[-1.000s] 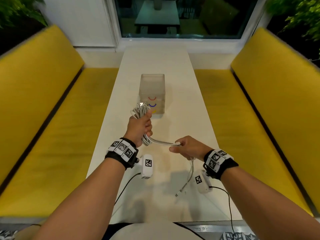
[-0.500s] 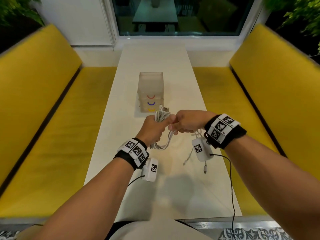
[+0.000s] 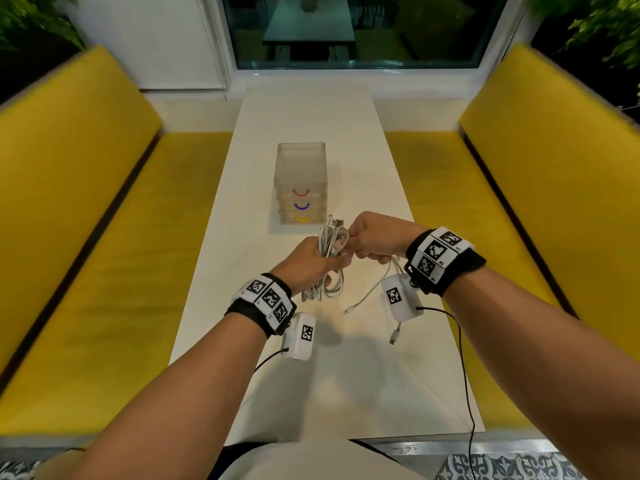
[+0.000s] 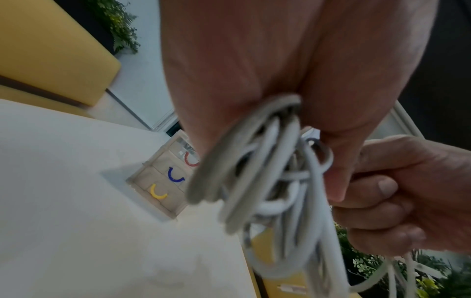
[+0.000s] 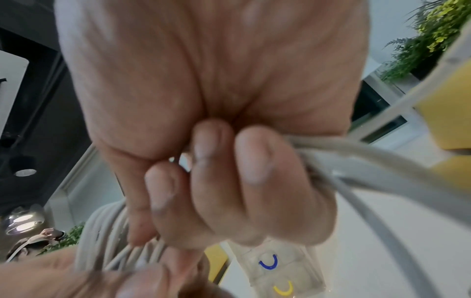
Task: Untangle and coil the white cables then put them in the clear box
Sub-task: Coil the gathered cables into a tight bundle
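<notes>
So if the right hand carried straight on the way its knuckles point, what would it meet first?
Probably the cable bundle gripped in the left hand, which the right hand already nearly touches; depth is unclear.

The cables (image 3: pixel 331 249) are white, greying where they loop in shade. The box (image 3: pixel 300 168) is clear and frosted; its front bears three curved marks, red over blue over yellow. The tabletop (image 3: pixel 304 109) is plain white. The benches (image 3: pixel 104 209) along its left and right edges are bright yellow with a dark seam under the backrests. Both wristbands (image 3: pixel 266 299) are black, carrying white blocks printed with black-and-white square codes. Thin black wires (image 3: pixel 462 358) trail from the white wrist units. Green leaves (image 3: pixel 602 26) show beyond the far corners, and the floor tile (image 3: pixel 519 465) at the near edge is patterned grey and white.
</notes>
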`<act>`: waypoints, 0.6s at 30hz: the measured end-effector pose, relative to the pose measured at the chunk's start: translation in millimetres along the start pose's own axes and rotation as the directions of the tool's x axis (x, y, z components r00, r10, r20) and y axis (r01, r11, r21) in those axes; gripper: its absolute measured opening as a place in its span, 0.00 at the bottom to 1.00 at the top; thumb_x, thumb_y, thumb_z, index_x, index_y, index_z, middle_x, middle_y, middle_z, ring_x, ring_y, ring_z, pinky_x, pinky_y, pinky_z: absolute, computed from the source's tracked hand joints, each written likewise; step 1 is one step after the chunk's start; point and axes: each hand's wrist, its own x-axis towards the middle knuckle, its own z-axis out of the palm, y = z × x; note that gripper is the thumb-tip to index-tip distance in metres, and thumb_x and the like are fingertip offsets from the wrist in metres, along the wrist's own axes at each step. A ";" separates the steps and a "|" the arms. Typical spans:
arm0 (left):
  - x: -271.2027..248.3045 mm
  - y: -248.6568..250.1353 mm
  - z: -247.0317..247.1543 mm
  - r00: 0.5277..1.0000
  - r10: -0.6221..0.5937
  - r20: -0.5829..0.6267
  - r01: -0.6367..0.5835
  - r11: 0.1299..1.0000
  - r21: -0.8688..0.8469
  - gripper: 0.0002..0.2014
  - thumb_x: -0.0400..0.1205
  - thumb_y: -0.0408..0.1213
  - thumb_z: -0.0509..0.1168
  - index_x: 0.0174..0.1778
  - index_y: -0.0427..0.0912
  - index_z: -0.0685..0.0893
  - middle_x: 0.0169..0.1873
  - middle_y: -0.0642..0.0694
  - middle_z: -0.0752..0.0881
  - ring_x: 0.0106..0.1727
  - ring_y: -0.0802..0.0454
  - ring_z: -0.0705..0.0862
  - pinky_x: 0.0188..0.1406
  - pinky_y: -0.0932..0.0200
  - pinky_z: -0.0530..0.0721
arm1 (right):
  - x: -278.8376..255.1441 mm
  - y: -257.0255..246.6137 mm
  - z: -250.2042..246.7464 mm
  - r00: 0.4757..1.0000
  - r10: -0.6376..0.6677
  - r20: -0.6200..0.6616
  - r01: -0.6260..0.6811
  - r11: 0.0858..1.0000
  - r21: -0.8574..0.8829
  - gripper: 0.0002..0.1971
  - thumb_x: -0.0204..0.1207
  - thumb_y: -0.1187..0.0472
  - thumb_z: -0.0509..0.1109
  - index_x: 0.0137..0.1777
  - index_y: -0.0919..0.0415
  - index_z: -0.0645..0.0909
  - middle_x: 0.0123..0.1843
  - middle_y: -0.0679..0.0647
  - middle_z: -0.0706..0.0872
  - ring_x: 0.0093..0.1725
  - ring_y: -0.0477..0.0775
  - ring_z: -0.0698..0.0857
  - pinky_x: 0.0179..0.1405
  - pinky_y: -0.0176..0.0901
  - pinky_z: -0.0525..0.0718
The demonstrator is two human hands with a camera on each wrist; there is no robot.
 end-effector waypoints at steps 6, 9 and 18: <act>-4.2 0.5 -3.5 1.000 -0.010 0.026 0.010 1.000 0.024 0.04 0.85 0.31 0.67 0.50 0.44 0.85 0.32 0.46 0.87 0.39 0.46 0.82 0.38 0.54 0.78 | -1.5 5.2 -5.6 0.996 0.054 0.077 -0.057 0.998 0.036 0.15 0.78 0.52 0.75 0.44 0.66 0.89 0.27 0.53 0.75 0.21 0.49 0.66 0.22 0.38 0.67; -5.7 -4.1 -6.0 0.999 -0.010 -0.045 0.010 1.000 0.007 0.04 0.87 0.36 0.66 0.52 0.43 0.86 0.27 0.49 0.83 0.31 0.50 0.79 0.35 0.56 0.79 | 0.9 11.0 -9.4 0.995 0.091 0.044 -0.093 0.995 0.039 0.21 0.76 0.42 0.75 0.43 0.63 0.86 0.26 0.52 0.76 0.21 0.50 0.67 0.22 0.38 0.68; -12.2 -5.8 -8.9 0.994 -0.092 -0.062 0.086 0.992 -0.094 0.06 0.88 0.35 0.66 0.45 0.39 0.80 0.21 0.48 0.74 0.21 0.49 0.77 0.24 0.56 0.83 | 3.6 36.6 -7.6 0.977 0.180 0.115 -0.197 0.968 0.153 0.28 0.81 0.36 0.67 0.48 0.66 0.83 0.26 0.50 0.71 0.23 0.50 0.67 0.28 0.44 0.73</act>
